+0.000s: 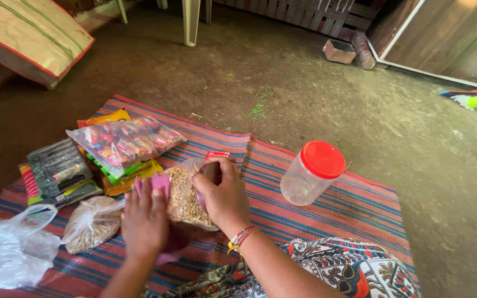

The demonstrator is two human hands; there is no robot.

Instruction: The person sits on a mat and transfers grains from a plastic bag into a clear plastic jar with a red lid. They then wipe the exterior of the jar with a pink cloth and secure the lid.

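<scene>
My left hand (144, 218) grips the pink upper edge of a clear plastic bag of brown grain (186, 201) that stands on the striped mat (316, 221). My right hand (223, 193) rests on the bag's right side and top, fingers curled around a dark rounded thing that I cannot make out. A small red item (216, 155) shows just behind the right hand. A clear plastic jar with a red lid (311, 174) stands upright on the mat, to the right of both hands and apart from them.
Left of the hands lie a tied bag of grain (90, 223), a crumpled clear plastic bag (9, 248), packets of pens (59, 171) and a bag of red sweets (125, 140). Bare earth floor surrounds the mat. A woven sack (28, 33) and white chair legs (191, 22) stand behind.
</scene>
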